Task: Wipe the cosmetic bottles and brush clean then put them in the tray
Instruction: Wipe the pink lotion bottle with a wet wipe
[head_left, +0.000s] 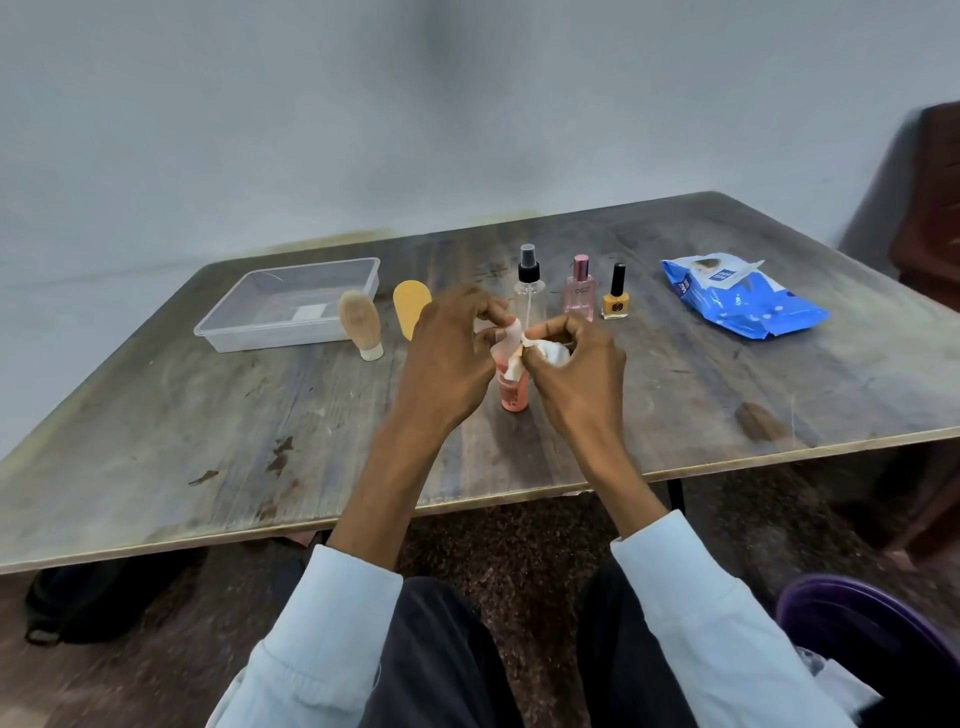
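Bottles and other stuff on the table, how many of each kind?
Bottles: 4 (pink bottle, spray bottle, perfume bottle, nail polish)
Brushes: 1 (brush)
Trays: 1 (tray)
Wipe packs: 1 (wipes pack)
Yellow pads: 1 (pad)
Total: 8

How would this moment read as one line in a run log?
step: wiping pink bottle | left hand: holds bottle | right hand: pinches white wipe | tray: holds no items yet

Pink perfume bottle (580, 293): faint lettering, maybe "OGZ". Other labels unreadable.
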